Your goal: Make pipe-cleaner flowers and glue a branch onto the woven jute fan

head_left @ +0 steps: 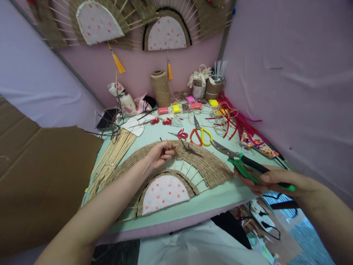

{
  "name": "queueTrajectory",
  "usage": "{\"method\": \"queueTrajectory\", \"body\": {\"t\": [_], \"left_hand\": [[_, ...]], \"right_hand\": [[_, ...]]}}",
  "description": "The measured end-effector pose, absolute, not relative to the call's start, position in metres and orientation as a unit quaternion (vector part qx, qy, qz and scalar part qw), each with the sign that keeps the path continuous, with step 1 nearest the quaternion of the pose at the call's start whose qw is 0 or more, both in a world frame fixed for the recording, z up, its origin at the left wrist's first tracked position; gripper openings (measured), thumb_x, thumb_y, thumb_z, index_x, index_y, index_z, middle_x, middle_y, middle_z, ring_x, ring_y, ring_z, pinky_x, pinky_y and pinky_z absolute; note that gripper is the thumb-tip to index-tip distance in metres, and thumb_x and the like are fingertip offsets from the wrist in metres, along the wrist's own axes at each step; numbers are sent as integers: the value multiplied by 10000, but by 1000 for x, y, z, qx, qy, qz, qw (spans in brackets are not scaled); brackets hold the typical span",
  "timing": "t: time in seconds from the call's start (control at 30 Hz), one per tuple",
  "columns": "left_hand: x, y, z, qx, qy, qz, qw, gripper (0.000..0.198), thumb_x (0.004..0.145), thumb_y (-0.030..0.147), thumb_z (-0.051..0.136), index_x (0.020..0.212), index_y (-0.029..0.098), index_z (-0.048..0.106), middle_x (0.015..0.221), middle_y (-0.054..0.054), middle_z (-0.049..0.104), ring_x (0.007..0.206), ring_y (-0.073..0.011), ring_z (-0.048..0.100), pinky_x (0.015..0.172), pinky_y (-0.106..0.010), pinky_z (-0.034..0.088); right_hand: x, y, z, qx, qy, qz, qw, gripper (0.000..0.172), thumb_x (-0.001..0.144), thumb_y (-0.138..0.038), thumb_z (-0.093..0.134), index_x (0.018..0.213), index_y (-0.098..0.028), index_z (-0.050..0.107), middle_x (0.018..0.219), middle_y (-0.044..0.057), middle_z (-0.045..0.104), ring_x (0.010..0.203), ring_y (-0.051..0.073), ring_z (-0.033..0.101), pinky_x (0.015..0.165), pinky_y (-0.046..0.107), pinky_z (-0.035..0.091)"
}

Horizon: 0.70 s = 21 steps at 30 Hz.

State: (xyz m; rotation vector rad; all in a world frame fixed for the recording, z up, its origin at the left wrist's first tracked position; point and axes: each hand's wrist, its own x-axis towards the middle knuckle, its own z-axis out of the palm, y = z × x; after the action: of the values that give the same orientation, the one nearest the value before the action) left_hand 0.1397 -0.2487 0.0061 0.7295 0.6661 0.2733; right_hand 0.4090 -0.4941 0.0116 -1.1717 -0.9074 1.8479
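Observation:
My right hand (256,180) is wrapped round pruning shears (248,167) with green and black handles, their blades pointing up and left over the table. Over the top of a woven twine fan (212,165), my left hand (163,152) is closed, its fingers curled. What they hold, if anything, is hidden. Dark twigs (190,149) lie on the weave just right of those fingers, and a small dark tip shows behind the hand. The fan has thin wooden ribs and a half-round white panel (165,195) with red spots. Red-handled small scissors (180,135) and orange-and-yellow-handled scissors (202,134) lie beyond it.
A bundle of thin sticks (113,154) lies left, beside a cardboard sheet (46,176). Along the back stand a twine spool (160,88), a white jar (127,103) and pots. Red pipe cleaners (242,121) and a floral glue gun (259,145) are at right. Similar fans hang behind.

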Motion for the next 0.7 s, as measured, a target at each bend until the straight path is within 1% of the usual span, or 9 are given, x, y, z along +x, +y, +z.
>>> {"method": "queueTrajectory", "body": {"t": [0.17,0.23,0.3,0.33,0.4,0.47,0.53,0.6,0.7], "left_hand": [[141,-243,0,346,307,105,880,147,589,86,516,639,153,396,637,14,443,411,-8,232,332,-101,63],[144,-244,2,375,317,94,866,155,639,151,544,639,161,389,603,32,398,409,-16,224,329,-115,58],[149,-245,4,445,340,96,823,234,706,253,569,623,173,366,563,56,338,405,-22,196,336,-136,66],[152,-245,5,501,357,106,781,272,728,303,580,620,178,364,544,66,314,404,-26,187,345,-146,83],[157,-244,5,647,388,132,643,275,724,355,616,644,178,420,521,71,329,418,-40,231,380,-163,154],[162,-241,2,782,393,138,464,202,695,337,648,711,177,524,543,52,420,477,-69,343,443,-187,242],[166,-239,-1,861,371,104,331,133,682,282,640,747,179,589,611,23,516,569,-104,438,513,-216,301],[170,-238,-4,894,347,67,276,61,693,232,599,721,178,600,659,4,562,622,-125,477,564,-240,328],[171,-237,-4,895,338,58,286,34,701,191,569,671,174,569,669,-5,578,631,-130,490,588,-246,344]], "right_hand": [[411,-503,0,-427,-341,731,408,491,687,-473,634,1085,-193,574,824,29,472,599,115,394,605,304,406],[412,-504,-4,-418,-339,733,415,488,691,-462,631,1095,-194,572,842,37,479,615,123,409,612,306,405],[411,-506,-7,-419,-329,734,422,496,690,-446,633,1113,-195,567,857,41,479,625,127,412,610,302,395],[411,-506,-9,-419,-324,735,423,504,688,-443,635,1122,-196,564,855,39,475,625,126,407,604,298,388],[409,-507,-11,-420,-319,733,430,517,683,-449,636,1127,-197,559,847,35,466,628,128,396,595,292,373],[408,-508,-11,-422,-321,729,433,517,679,-462,634,1116,-196,560,840,33,461,628,132,388,589,293,364],[406,-508,-11,-427,-324,727,430,517,667,-474,638,1098,-198,563,844,34,462,621,134,384,582,298,359],[404,-508,-8,-435,-323,725,425,508,664,-479,638,1084,-202,570,846,36,463,617,136,383,578,304,354],[400,-509,-4,-450,-300,717,441,467,658,-463,644,1047,-208,590,832,35,471,612,138,370,580,311,339]]}}
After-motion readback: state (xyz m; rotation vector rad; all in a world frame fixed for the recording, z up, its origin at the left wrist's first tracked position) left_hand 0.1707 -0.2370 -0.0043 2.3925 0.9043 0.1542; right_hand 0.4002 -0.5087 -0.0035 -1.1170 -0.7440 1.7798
